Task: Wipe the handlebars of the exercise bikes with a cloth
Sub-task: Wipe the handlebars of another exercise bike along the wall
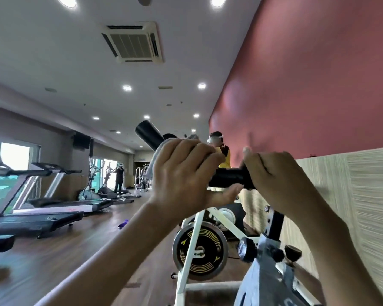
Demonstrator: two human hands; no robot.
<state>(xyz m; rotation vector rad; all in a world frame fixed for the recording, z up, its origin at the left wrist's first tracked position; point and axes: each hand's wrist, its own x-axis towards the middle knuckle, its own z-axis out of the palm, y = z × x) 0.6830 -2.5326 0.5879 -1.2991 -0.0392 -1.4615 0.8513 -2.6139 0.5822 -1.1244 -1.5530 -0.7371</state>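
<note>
Both hands are up on the black handlebar (pixel 228 178) of the white exercise bike (pixel 199 228), which sits at the top of the frame above the flywheel (pixel 200 250). The left hand (pixel 186 173) is wrapped around the bar with the grey cloth (pixel 152 166) trapped under the palm. Cloth edges stick out to the left of and above the fingers. The right hand (pixel 281 180) is curled tight around the bar just beside it, with bare skin on the grip and no cloth. The hands are apart, with a short stretch of bar showing between them.

Axis: that stretch runs roughly level, left to right. Past the left hand the bar angles up and to the left, its open round end pointing away toward the ceiling.

Handling, as a judgement: the cloth is light, limp and bunches easily, so keep it pinned by a full wrap rather than fingertips. The bar is stiff and fixed to the bike, and the grip looks matte, probably rubbery, so expect drag rather than slip. Best hold is around the tube, sliding along its length, with the other hand steadying.

Treadmills (pixel 53 206) stand on the wood floor (pixel 53 261) at left.
</note>
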